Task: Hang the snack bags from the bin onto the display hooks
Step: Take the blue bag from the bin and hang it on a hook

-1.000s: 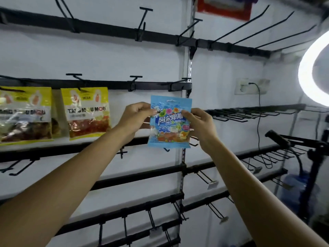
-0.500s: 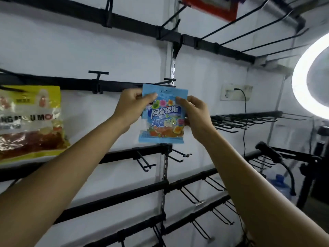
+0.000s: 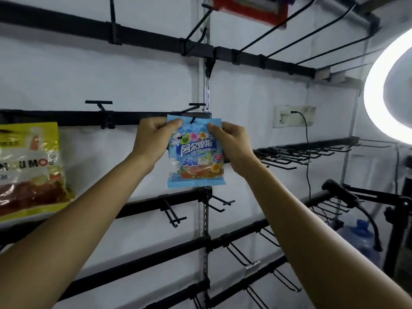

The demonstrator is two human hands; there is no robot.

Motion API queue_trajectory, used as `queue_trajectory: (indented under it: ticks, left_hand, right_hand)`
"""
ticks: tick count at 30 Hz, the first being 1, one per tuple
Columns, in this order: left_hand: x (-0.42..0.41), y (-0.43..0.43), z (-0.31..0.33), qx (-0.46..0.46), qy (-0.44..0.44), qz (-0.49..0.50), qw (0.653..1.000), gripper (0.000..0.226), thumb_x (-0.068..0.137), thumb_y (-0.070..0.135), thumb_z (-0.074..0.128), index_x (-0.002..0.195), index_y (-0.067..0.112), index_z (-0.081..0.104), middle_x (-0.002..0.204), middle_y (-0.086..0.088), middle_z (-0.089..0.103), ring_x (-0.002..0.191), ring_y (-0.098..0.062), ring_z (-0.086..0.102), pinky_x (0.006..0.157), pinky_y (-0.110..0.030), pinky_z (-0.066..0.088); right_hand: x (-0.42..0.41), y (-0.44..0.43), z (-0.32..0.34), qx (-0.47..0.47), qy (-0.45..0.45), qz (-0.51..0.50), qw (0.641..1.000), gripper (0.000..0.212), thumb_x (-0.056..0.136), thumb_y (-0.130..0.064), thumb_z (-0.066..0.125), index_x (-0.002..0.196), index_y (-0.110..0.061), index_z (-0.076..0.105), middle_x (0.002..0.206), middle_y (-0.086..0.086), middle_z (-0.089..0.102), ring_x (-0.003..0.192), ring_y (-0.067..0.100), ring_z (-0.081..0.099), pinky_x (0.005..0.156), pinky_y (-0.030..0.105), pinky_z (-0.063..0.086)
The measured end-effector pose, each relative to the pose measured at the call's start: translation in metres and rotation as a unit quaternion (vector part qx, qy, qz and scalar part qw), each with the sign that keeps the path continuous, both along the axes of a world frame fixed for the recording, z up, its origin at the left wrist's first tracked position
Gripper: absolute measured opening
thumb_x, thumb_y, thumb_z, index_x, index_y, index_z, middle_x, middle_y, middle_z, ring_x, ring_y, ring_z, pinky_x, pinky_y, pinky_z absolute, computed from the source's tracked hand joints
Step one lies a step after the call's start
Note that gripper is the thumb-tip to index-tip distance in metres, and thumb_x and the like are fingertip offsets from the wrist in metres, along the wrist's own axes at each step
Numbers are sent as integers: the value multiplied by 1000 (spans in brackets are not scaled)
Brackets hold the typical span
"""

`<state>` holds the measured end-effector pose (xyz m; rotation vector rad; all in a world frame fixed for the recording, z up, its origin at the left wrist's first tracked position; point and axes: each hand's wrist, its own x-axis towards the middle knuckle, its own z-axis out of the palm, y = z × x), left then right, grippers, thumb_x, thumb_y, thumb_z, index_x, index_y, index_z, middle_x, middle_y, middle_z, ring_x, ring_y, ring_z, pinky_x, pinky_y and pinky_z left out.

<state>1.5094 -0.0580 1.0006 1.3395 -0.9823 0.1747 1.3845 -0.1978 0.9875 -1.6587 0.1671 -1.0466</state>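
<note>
Both hands are raised to the display wall. The left hand [image 3: 153, 139] pinches the upper left corner of a blue snack bag [image 3: 195, 152], thumb on the front face and fingers curled behind. The right hand [image 3: 231, 143] grips the upper right corner in the same way, thumb on the front.

The bag hangs upright and flat, printed side toward the camera. Its top edge sits against the middle black rail [image 3: 66, 118], just left of the silver upright [image 3: 206, 85]. A display hook [image 3: 196, 105] projects from the rail directly above the bag. A short dark hook tip shows at the hang hole in the bag's top strip. Whether the bag's weight already rests on the hook cannot be told, as both hands hold it.

At the far left, a yellow snack bag [image 3: 29, 170] hangs from the same rail, well apart from the blue one and partly cut off by the frame edge. Bare lower hooks [image 3: 176, 215] stand out from the rails beneath the bag.

To the right, a wall socket [image 3: 292, 115] carries a plugged-in black cable. A lit ring light [image 3: 388, 85] fills the right edge. A blue-capped water bottle [image 3: 361, 237] stands low at the right, beyond the right forearm.
</note>
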Motion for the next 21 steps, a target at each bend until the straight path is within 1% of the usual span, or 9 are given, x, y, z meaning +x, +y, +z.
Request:
queue_trajectory:
  ticks: [2,4,8,9,13,15,17,19,21]
  left_hand:
    - [8,2,-8,15,-5,12,1000,42,90,32,67,85,-10,66,77,-24,63,67,-23,63,62,-36,50]
    - [14,3,-11,28,-7,22,999,43,90,34,67,89,-9,67,79,-19,63,71,-23,63,64,-39,54]
    - [21,3,-13,31,0,6,999,6,89,21,69,91,17,74,81,1,74,70,-9,69,61,-26,57]
    - [25,4,-14,32,-3,7,999,4,88,19,71,90,20,73,80,4,74,71,-7,70,63,-23,57]
    - [47,3,-16,44,-3,36,998,9,83,19,75,87,11,71,86,-3,74,77,-8,69,74,-22,54]
    - [55,1,-16,52,15,53,997,13,82,18,76,84,8,69,84,-4,72,69,-1,66,67,-15,51]
    - [61,-4,-18,58,23,57,996,12,82,17,76,79,10,67,81,-1,71,64,1,64,62,-12,49]
    - [65,-8,-21,55,28,54,997,13,82,17,76,73,14,66,79,-2,71,65,-2,66,63,-16,51]
    - [68,-10,-24,43,32,51,997,14,82,19,76,73,16,66,81,-4,73,72,-13,70,69,-27,56]
  right_hand:
    - [2,-2,-3,-16,12,-9,1000,20,94,-28,67,86,-10,67,79,3,75,67,14,73,57,27,57]
    - [7,-6,-4,-34,14,-16,999,22,93,-27,68,81,-9,65,78,3,74,64,10,71,52,22,54]
    - [18,-16,-6,-20,26,-9,999,18,92,-21,70,82,-8,63,87,9,75,72,18,74,57,29,58]
    - [23,-19,-8,-19,31,-5,999,17,92,-19,69,81,-9,62,88,10,74,72,19,73,57,31,59]
    - [45,-24,-18,-12,42,-14,999,14,94,-14,67,87,-4,61,88,11,73,66,20,70,58,34,62]
    - [56,-26,-20,-10,39,-40,998,14,93,-16,69,91,-3,64,89,11,73,64,18,70,57,32,61]
    - [68,-28,-20,-12,34,-72,997,14,91,-19,71,85,-7,67,87,9,73,64,18,70,59,32,61]
    - [77,-29,-21,0,30,-94,995,15,90,-21,73,83,-9,69,85,7,74,67,20,72,62,36,62]
    - [83,-31,-25,8,25,-113,993,17,88,-24,75,86,-7,70,84,6,74,69,20,74,62,38,63]
